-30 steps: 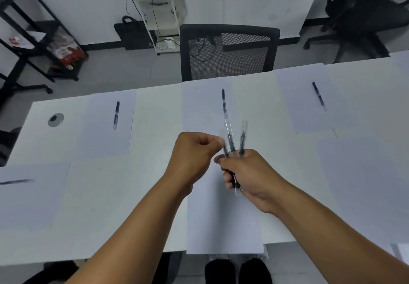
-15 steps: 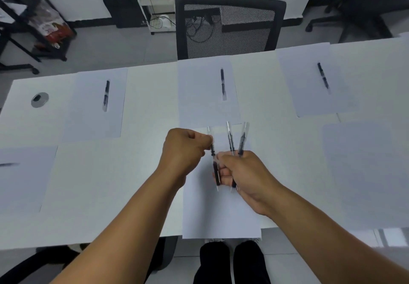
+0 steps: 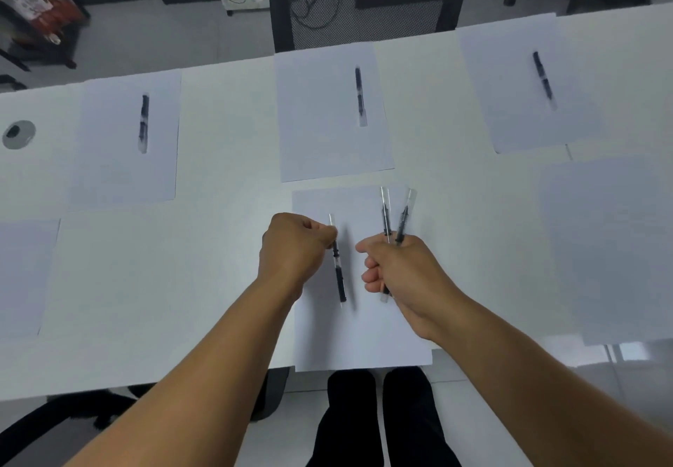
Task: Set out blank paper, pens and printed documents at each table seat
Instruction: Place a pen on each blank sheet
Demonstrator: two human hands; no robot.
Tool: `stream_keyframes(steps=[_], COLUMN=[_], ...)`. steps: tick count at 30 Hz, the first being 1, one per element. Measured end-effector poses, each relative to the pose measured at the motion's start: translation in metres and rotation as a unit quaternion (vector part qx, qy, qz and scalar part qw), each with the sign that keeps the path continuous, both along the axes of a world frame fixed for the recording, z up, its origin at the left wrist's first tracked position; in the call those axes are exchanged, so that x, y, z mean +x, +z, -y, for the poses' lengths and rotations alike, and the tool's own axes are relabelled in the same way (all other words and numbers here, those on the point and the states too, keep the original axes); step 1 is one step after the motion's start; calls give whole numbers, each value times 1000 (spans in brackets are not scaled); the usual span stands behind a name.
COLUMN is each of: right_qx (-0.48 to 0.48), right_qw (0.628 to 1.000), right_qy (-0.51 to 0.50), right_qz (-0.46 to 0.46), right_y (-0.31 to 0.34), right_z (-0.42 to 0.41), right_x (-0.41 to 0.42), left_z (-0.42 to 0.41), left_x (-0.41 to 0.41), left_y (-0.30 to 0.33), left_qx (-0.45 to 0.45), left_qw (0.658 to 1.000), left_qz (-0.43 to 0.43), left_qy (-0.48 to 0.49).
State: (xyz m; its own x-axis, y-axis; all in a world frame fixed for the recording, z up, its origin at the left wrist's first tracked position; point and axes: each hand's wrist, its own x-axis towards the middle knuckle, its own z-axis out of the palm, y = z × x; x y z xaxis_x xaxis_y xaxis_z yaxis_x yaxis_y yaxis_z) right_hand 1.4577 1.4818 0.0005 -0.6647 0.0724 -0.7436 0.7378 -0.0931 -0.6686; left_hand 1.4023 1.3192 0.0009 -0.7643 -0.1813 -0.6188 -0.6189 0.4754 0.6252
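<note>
Three far sheets (image 3: pixel 333 113) are each topped by a pen, while over the near sheet (image 3: pixel 360 335) one pen (image 3: pixel 338 266) is pinched by the left hand (image 3: pixel 293 248) — two spare pens (image 3: pixel 395 217) are gripped in the right hand (image 3: pixel 404 273) — and the side sheets look unfinished, no printed documents being discernible.

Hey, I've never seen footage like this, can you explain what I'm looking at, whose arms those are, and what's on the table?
This is one picture from a camera worn on a person's head, looking down at their own bare arms. The long white table carries blank white paper sheets, three of them with a black pen on top. The left hand pinches a clear-barrelled black pen over the nearest sheet. The right hand grips two spare pens.
</note>
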Motion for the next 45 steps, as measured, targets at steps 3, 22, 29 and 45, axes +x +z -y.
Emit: stream_keyframes(steps=[3, 22, 29, 45], right_qx=[-7, 68, 67, 36], right_qw=[1000, 995, 994, 996], right_qy=[-11, 72, 87, 79], right_qz=[8, 1, -8, 0], right_y=[-6, -47, -46, -39], right_z=[1, -12, -15, -16], right_x=[2, 9, 0, -5], left_z=[-5, -23, -23, -18], left_x=[-1, -4, -6, -6], left_y=[-10, -42, -45, -37], left_qx=[-30, -102, -101, -94], left_qw=[999, 994, 994, 995], left_qz=[4, 33, 28, 26], left_qy=[-17, -37, -31, -25])
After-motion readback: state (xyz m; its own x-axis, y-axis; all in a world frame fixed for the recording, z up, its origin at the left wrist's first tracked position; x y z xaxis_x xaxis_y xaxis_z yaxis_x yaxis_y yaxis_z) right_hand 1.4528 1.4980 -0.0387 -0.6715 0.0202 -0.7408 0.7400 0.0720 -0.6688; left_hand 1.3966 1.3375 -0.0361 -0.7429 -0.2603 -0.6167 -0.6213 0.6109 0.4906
